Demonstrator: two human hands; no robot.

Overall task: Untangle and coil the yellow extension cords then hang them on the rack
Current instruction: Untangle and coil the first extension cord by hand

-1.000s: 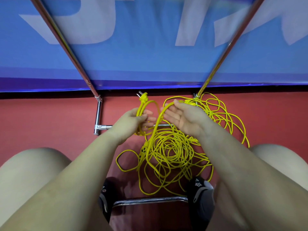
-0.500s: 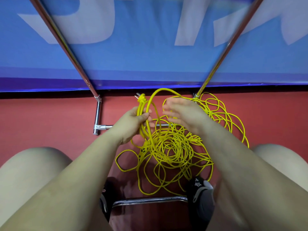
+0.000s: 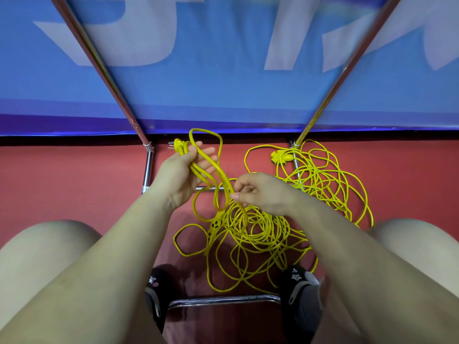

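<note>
A tangled heap of yellow extension cords (image 3: 263, 232) lies on the red floor between my knees. My left hand (image 3: 178, 175) grips a few coiled loops of cord, and a pronged plug (image 3: 176, 145) sticks out past its thumb. Lower and to the right, my right hand (image 3: 260, 192) pinches one strand that runs from those loops down into the heap. A socket strip (image 3: 214, 225) lies in the heap below my hands. A second yellow plug head (image 3: 280, 157) rests at the far right of the pile. The chrome rack's two uprights (image 3: 99, 68) rise on either side.
A blue banner (image 3: 223, 70) hangs behind the rack. Chrome base bars lie on the floor: one at the left (image 3: 148, 167) and one near my feet (image 3: 223, 300). My black shoes (image 3: 300, 289) flank the near bar.
My right hand has dropped from beside the left hand toward the heap and now pinches a strand. A new loop stands over my left hand. The far plug head has come into sight.
</note>
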